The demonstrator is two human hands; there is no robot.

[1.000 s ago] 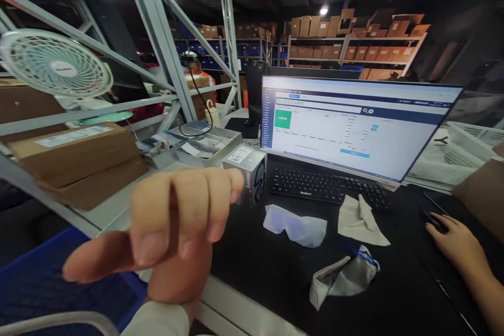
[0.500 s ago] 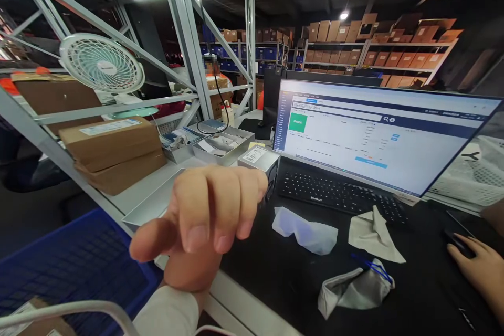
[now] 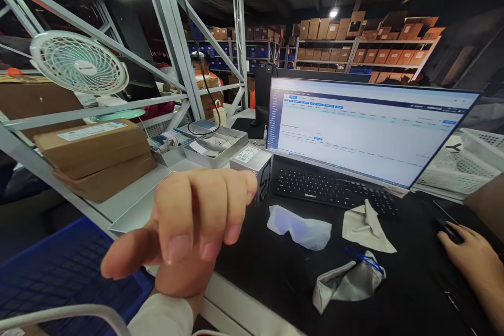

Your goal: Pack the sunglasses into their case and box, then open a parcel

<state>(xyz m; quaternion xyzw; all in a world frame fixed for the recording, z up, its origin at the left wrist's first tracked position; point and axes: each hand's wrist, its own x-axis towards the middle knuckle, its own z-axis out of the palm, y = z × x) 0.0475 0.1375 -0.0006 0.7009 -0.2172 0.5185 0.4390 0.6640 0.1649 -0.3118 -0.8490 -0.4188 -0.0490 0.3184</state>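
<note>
My left hand [image 3: 197, 220] is raised close to the camera, above the desk's left edge. Its fingers bend loosely downward and the thumb stands apart, with nothing between them. At the far right, my right hand [image 3: 472, 252] rests on a black computer mouse [image 3: 451, 232] and grips it. Between the hands lie a translucent white sheet [image 3: 300, 228], a beige cloth [image 3: 366, 228] and a grey fabric pouch [image 3: 350, 283] with a blue drawstring. A monitor [image 3: 366, 131] shows a page with a table, behind a black keyboard [image 3: 334, 189].
A silver box [image 3: 252, 157] with a label stands left of the keyboard. Open grey trays [image 3: 214, 147] hold small items. Brown cartons [image 3: 98, 152] and a fan [image 3: 81, 63] are at the left, a blue basket [image 3: 71, 268] below. A white basket [image 3: 468, 163] stands behind the monitor's right side.
The page on the monitor has changed from one with a green square to a table view. The view has shifted slightly; the left thumb sticks out farther left. My right hand remains on the mouse.
</note>
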